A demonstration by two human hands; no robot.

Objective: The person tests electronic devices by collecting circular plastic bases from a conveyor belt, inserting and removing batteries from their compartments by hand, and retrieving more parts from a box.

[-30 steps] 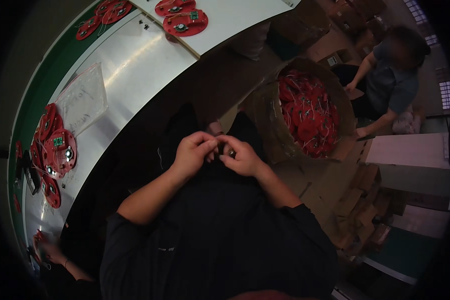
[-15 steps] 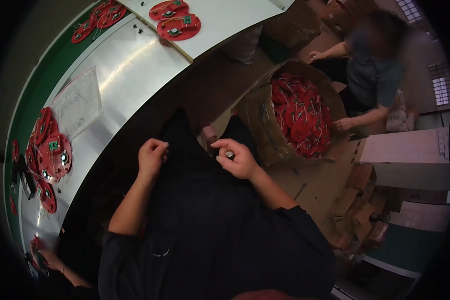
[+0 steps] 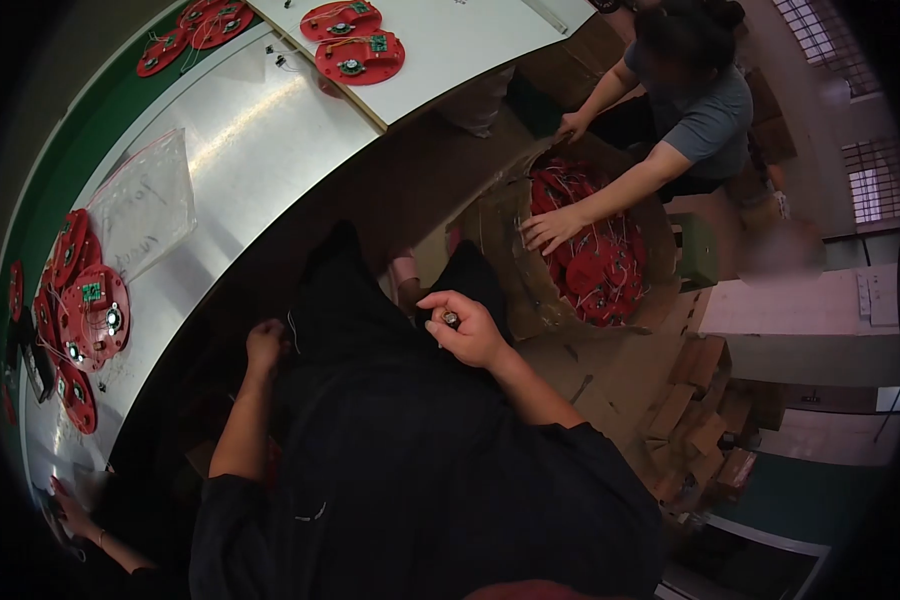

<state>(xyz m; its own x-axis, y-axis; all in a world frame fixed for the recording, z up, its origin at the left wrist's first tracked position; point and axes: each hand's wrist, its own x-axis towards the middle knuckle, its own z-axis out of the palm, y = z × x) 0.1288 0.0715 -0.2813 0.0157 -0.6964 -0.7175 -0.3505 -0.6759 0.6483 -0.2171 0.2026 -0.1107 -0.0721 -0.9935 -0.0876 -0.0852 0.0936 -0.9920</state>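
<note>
My right hand is closed above my lap, fingers curled round a small dark round piece with a metallic shine; its kind is unclear. My left hand is low beside my left thigh, under the bench edge. Its fingers look curled together, a little blurred, and whatever they may hold is hidden. A thin white strand lies on my dark trousers close to those fingers. On the bench to the left, red round plates with green circuit boards and wires lie in a pile.
A clear plastic bag lies on the metal bench. More red plates sit on the white board. At right, a co-worker reaches over a large carton of red plates. Another person's hand is at lower left.
My left hand has moved down and left, from above my lap to beside my thigh. My right hand stays nearly in place. The co-worker leans in, both hands now at the carton.
</note>
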